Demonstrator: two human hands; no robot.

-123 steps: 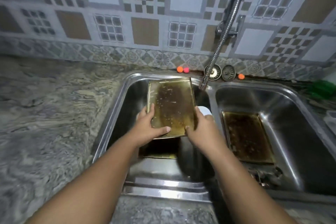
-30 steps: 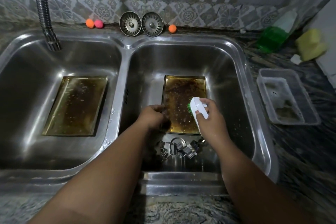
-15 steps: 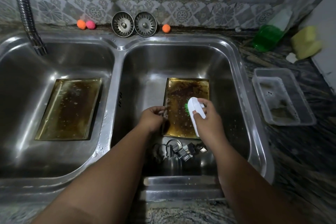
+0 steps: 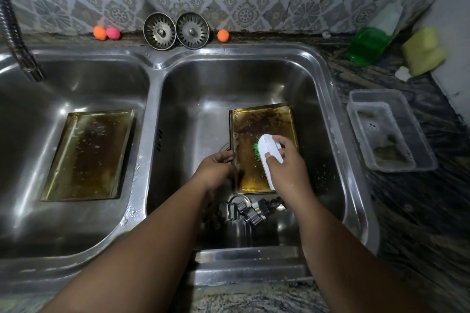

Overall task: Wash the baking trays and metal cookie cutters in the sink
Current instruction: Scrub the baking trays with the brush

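Observation:
A greasy golden baking tray lies in the right basin of the steel double sink. My left hand grips the tray's left edge. My right hand holds a white scrubbing brush with green bristles, pressed on the tray's middle. Several metal cookie cutters lie in a heap just below the tray, between my forearms. A second stained tray lies flat in the left basin.
The faucet hose hangs over the left basin. Two strainer plugs and small orange and pink balls line the back ledge. On the right counter sit a clear plastic container, a green soap bottle and a yellow sponge.
I left the first tray in the left basin and turned to the right one. Over the last second, my left hand stayed on the tray's left edge, my right hand on the brush.

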